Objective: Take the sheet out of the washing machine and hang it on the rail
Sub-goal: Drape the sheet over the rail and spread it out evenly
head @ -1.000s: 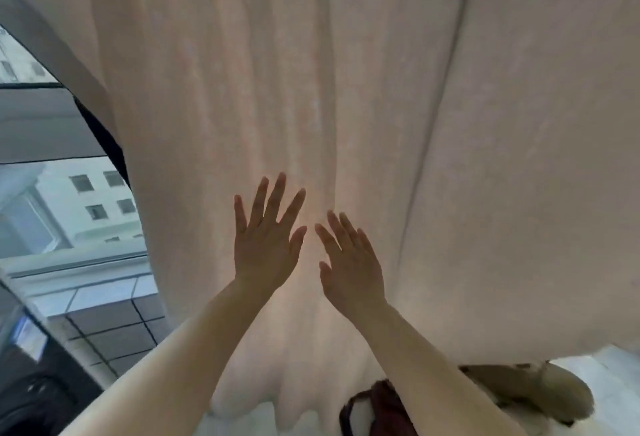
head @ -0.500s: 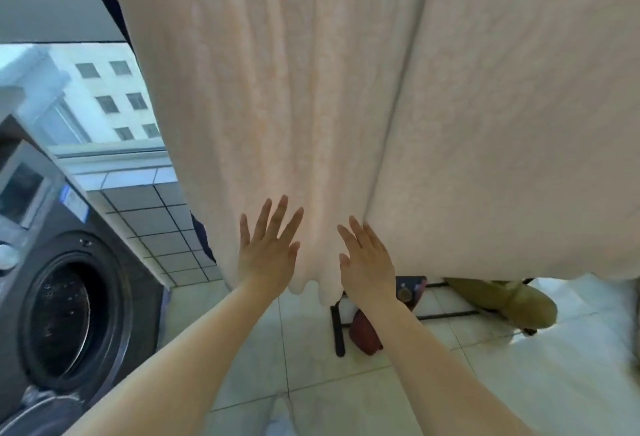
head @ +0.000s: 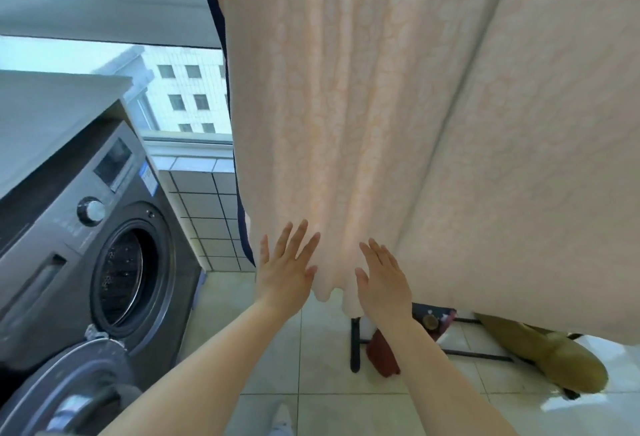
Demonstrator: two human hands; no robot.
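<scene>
My hands have slid down to the hem of the sheet [head: 363,116], left hand [head: 285,271] and right hand [head: 382,285] flat and spread, gripping nothing; it already hangs overhead, so I'm smoothing folds, next spreading them sideways.

A home laundry balcony: washing machine [head: 104,262], tiled floor [head: 311,411], hanging sheet [head: 381,123].

The washing machine [head: 86,262] stands left (door open), the sheet [head: 398,123] hangs right, both hands flat against its lower edge.
</scene>
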